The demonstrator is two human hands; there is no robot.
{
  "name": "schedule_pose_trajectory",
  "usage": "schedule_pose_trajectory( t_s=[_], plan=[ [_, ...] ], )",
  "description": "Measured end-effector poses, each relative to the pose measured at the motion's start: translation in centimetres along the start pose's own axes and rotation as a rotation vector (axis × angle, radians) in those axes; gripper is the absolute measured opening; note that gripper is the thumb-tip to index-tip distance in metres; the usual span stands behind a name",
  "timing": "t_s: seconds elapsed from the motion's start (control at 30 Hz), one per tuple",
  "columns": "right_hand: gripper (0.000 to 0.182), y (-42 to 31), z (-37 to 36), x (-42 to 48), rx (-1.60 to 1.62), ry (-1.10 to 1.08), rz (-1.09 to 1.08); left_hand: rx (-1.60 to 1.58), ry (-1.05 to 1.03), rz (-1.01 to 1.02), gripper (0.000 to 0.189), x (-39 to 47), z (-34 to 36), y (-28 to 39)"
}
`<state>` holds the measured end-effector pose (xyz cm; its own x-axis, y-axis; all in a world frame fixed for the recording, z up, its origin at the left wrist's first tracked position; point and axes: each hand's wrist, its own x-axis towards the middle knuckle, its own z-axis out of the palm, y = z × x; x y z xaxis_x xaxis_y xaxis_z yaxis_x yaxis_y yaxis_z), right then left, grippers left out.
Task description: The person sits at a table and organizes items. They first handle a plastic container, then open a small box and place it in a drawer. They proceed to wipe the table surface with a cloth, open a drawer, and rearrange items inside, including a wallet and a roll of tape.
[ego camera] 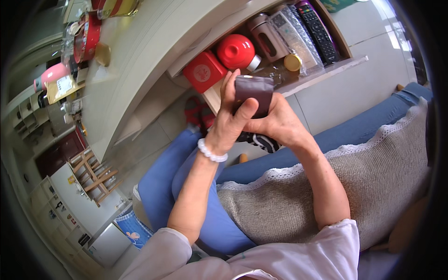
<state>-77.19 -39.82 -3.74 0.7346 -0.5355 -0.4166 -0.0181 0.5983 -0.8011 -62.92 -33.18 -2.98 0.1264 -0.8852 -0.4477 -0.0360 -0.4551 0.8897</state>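
Note:
Both my hands are on a dark brown sealed packet (254, 87) in front of the open drawer. My left hand (227, 117), with a white bead bracelet (212, 152) at its wrist, grips the packet's left side, thumb across the front. From the right, my right hand (285, 120) holds the packet's lower right part. Whether it is one packet or a small stack, I cannot tell. Just beyond the hands, the drawer (325, 75) contains a red square box (204, 71), a red rounded container (236, 51) and a small gold-lidded jar (292, 62).
Farther along the drawer lie a pink bottle (267, 38), a bubble-wrapped box (295, 38) and a black remote control (317, 33). A cabinet top (140, 45) at left bears a red tin (86, 36). A sofa with a grey woven cover (266, 206) is beside my legs.

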Motion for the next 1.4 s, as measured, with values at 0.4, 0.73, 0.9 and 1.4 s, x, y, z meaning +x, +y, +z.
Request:
schedule_pose_trajectory(
  t_s=[0.4,0.73,0.9,1.4],
  plan=[
    [0.055,-1.7,-3.7,-0.3,0.178,0.195,-0.147,0.481,0.156,-0.073,0.078,1.9,-4.3,1.0],
    [0.045,-2.0,-5.2,-0.3,0.182,0.303,-0.179,1.467,0.201,0.119,0.084,4.9,-10.2,-7.1],
    [0.044,-1.6,-5.6,-0.2,0.173,0.303,-0.172,1.456,0.303,0.103,0.091,6.1,-9.1,-7.5],
    [0.051,-2.3,-5.4,-0.5,0.211,0.307,-0.172,1.498,0.356,0.048,0.091,5.7,-8.6,-8.5]
  ],
)
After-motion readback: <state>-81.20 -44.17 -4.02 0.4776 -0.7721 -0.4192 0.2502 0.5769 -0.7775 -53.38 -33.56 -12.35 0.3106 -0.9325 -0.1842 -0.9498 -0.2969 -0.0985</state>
